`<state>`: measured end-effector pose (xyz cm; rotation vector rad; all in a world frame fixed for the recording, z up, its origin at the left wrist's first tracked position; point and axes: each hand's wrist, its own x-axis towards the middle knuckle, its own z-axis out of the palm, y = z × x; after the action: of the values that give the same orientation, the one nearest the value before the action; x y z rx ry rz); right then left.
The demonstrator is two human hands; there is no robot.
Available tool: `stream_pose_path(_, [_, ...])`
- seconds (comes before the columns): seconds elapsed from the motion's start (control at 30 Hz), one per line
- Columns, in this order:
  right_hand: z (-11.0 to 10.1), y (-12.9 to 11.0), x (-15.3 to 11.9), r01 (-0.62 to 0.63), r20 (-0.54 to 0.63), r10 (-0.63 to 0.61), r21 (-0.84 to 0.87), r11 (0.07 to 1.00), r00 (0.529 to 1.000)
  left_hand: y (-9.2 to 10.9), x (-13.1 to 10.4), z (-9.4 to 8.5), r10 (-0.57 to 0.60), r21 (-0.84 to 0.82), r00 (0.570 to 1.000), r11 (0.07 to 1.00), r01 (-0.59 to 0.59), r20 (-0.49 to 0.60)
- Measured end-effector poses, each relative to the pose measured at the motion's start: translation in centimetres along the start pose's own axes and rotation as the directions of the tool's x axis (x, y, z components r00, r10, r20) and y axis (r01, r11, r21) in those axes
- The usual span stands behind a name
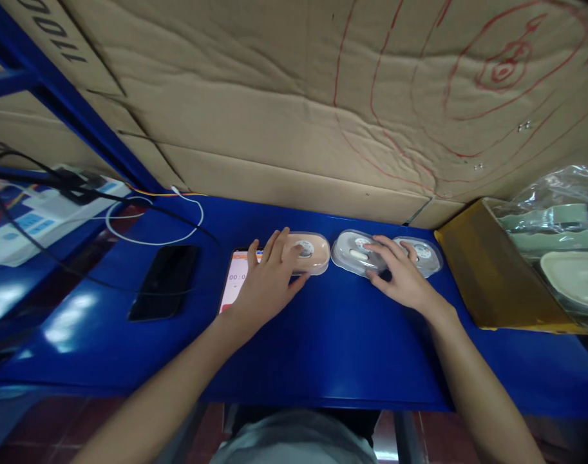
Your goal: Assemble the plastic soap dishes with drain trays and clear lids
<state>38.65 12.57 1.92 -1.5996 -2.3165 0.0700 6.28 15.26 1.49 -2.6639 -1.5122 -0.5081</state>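
Note:
A peach oval plastic box (pixel 317 258) with a clear lid and a round label lies on the blue table. My left hand (pixel 274 267) is around its left side, thumb at the front edge and fingers over the lid. Just right of it is a grey oval box (pixel 349 248) under a similar clear lid. My right hand (pixel 402 270) grips that one at its right end, forefinger on the lid and thumb by the front. Another grey lidded box (pixel 429 258) sits partly behind my right hand. A lit phone with a timer (pixel 233 280) is partly under my left hand.
To the right stands an open cardboard carton (pixel 496 277) with pale green and cream plastic pieces and clear wrap. A dark phone (pixel 163 283), a white cable (pixel 153 243) and a power strip (pixel 56 216) are at left. A cardboard wall (pixel 255 109) closes the back.

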Motion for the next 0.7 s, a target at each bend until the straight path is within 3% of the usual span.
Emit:
stream_pose_path(0.23, [-0.2,0.1,0.1,0.011,-0.019,-0.01,0.034,0.999,1.0,-0.8,0.3,0.0,-0.001,-0.145,0.998,0.989,0.01,0.061])
stream_pose_path(0.43, [-0.2,0.4,0.0,-0.007,-0.035,0.008,0.026,1.0,0.999,-1.5,0.3,0.0,0.004,-0.157,0.998,0.988,0.006,0.067])
stream_pose_path(0.57, [0.1,0.5,0.2,-0.017,0.006,0.017,0.012,1.0,1.0,-1.8,0.6,0.4,0.025,-0.174,0.999,0.985,-0.017,0.047])
stream_pose_path(0.7, [-1.0,0.4,0.4,-0.003,-0.084,0.006,0.043,0.999,0.996,-1.6,0.8,-1.0,0.011,-0.213,1.0,0.977,-0.013,-0.01])
